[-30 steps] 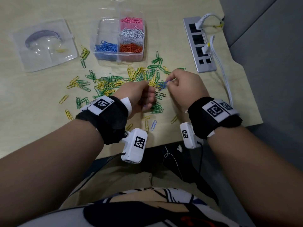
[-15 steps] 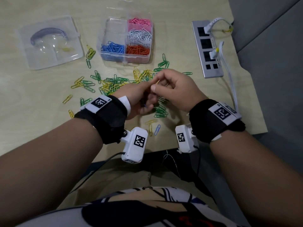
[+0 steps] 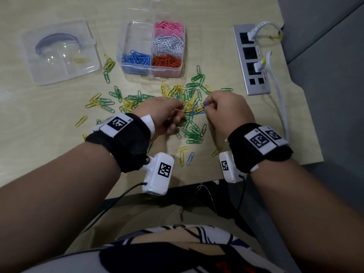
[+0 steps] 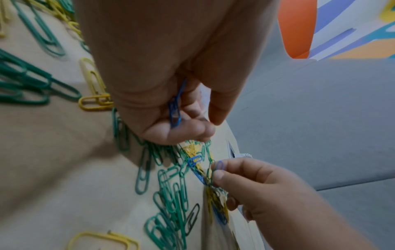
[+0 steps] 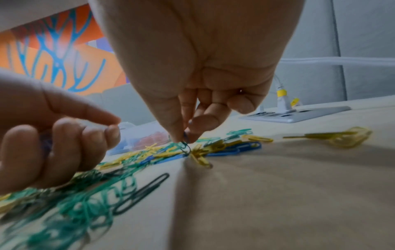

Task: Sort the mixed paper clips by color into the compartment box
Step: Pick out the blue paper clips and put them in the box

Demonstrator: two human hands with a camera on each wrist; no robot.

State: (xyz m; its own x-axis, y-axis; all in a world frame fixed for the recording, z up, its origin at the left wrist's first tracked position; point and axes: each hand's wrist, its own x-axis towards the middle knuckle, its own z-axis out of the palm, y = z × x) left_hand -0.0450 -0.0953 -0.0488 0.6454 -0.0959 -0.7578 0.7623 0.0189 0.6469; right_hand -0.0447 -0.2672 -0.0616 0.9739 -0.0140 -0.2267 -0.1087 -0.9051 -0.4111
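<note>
Head view: the compartment box (image 3: pixel 151 72) is sitting toward the tabletop's far edge, four colours filled. Both hands are working the green-yellow pile (image 3: pixel 189 107).

Left wrist view: the left hand (image 4: pixel 171 67) is curling around two or so blue clips (image 4: pixel 175 108).

Right wrist view: the right hand's (image 5: pixel 200 59) fingers (image 5: pixel 177 135) are pinching one tangled clip; it probably needs gentle teasing free.

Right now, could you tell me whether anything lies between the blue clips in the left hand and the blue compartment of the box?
Nothing upright blocks the way: only loose green and yellow clips lie flat on the table between the left hand, holding blue clips, and the blue compartment, which is open on top.
</note>
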